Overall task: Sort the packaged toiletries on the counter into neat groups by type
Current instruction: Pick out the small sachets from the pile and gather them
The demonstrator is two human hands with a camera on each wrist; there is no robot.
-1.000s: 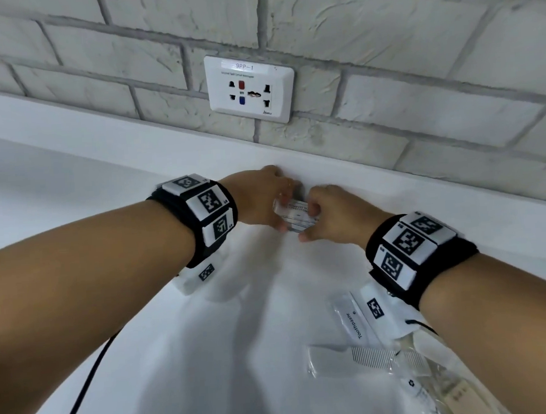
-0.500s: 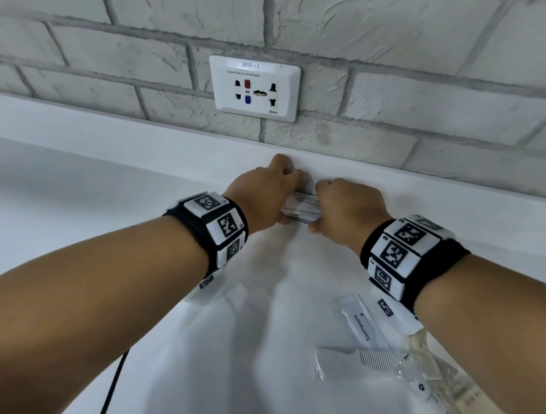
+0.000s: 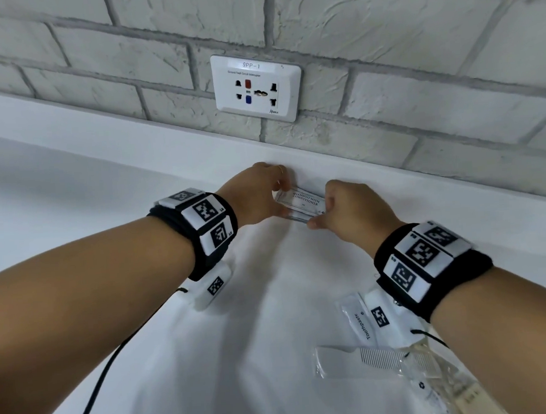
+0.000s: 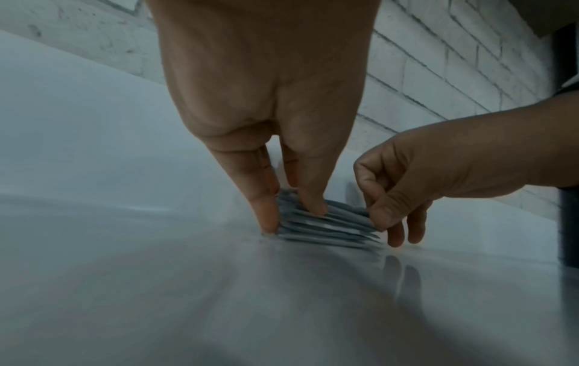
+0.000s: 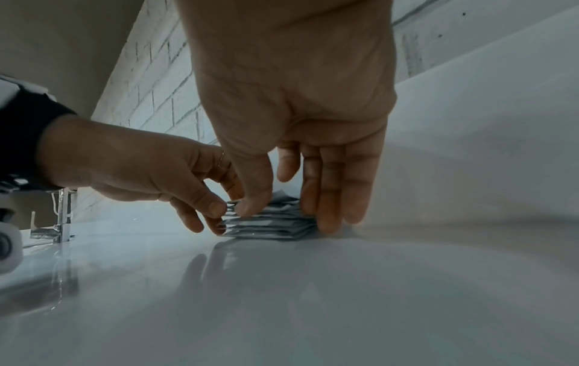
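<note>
A stack of several white sachets (image 3: 300,203), the top one printed "shampoo with conditioner", lies on the white counter (image 3: 266,335) close to the low back ledge. My left hand (image 3: 264,196) pinches its left end, with a fingertip at the edge and the thumb on top (image 4: 313,205). At the right end, my right hand (image 3: 342,205) grips the stack with thumb (image 5: 250,205) and fingers (image 5: 329,220) on opposite sides. The wrist views show the sachets (image 4: 326,225) fanned unevenly, resting on the counter.
A toothpaste sachet (image 3: 356,317), a wrapped white comb (image 3: 354,360) and more clear packets (image 3: 442,385) lie near my right forearm. A wall socket (image 3: 255,87) sits above on the brick wall. A black cable (image 3: 95,400) runs at the left. A chrome tap (image 5: 64,215) stands far left.
Both hands have carried the sachets a little farther back towards the wall, and the stack now lies flatter on the counter between them.
</note>
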